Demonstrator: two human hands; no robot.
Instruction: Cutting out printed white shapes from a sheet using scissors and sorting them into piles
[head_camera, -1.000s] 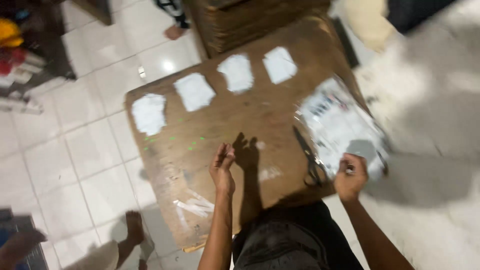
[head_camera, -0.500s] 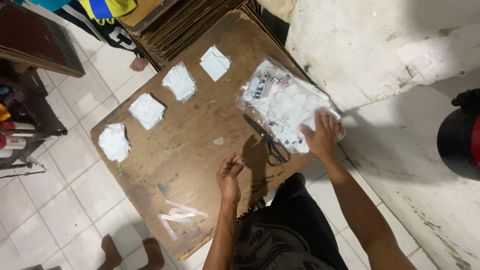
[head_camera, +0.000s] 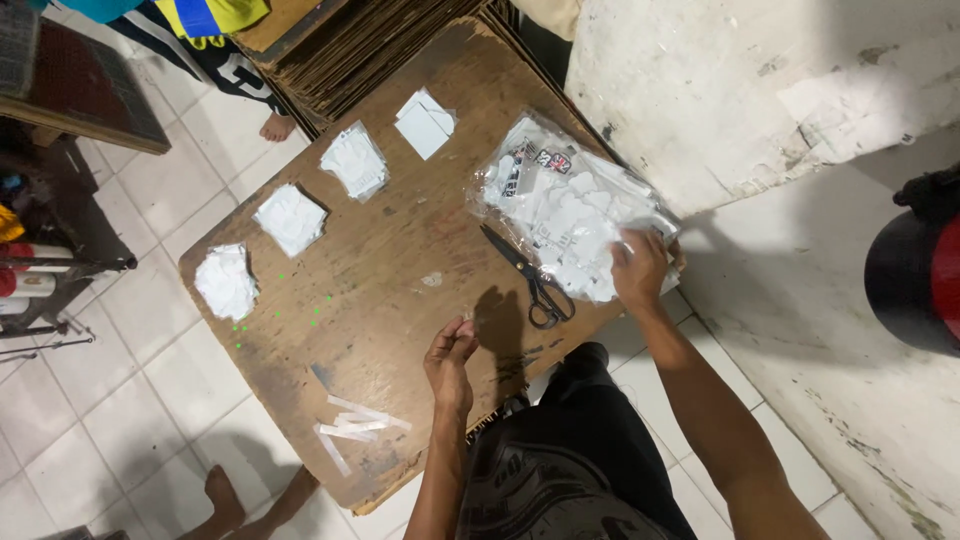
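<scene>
We see our right hand (head_camera: 640, 270) pressed onto a clear plastic bag (head_camera: 560, 205) of white pieces at the edge of the wooden bench (head_camera: 400, 260). Black scissors (head_camera: 528, 278) lie just beside the bag. Our left hand (head_camera: 450, 358) hovers with fingers curled over bare wood. Four white stacks (head_camera: 290, 218) line the far side, and paper strips (head_camera: 352, 422) lie near the corner.

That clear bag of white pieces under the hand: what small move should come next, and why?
Probably draw one white piece out of the plastic bag. The right hand already rests on the bag's near edge, the left hand hovers pinched over bare table, and scissors lie beside it.
</scene>
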